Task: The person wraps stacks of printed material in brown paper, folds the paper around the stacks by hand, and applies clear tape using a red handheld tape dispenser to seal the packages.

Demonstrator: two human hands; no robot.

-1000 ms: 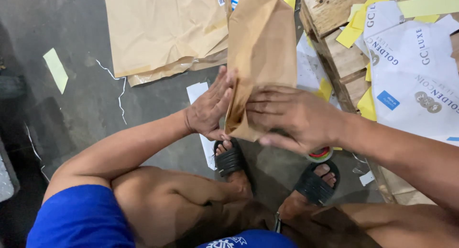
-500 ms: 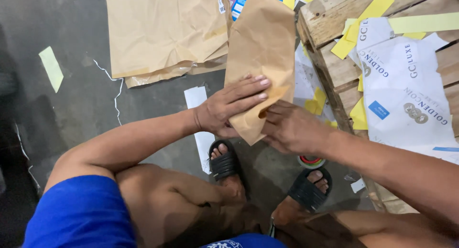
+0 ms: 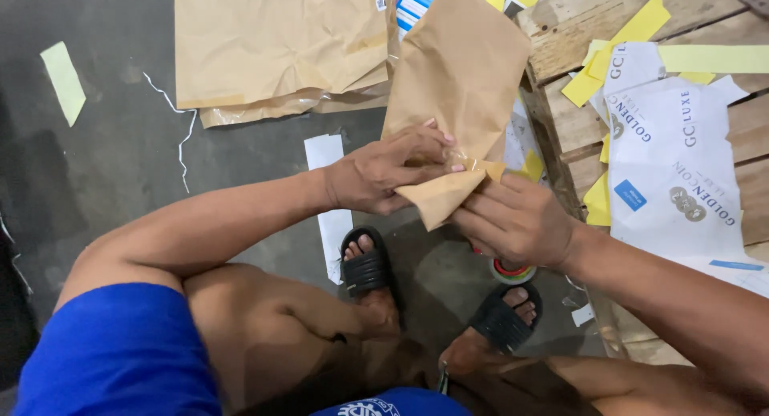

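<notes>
Brown paper bag point(image 3: 465, 71) creased, bottom corner folded, tape glinting.

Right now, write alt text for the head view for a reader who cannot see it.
Seen from above, a seated person's left hand and right hand fold the lower end of a brown paper bag. Below are black sandals on a dark floor, with a wooden pallet holding white and yellow paper at right.

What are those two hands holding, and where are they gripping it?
Both the left hand and the right hand hold a brown paper bag by its folded lower end.
</notes>
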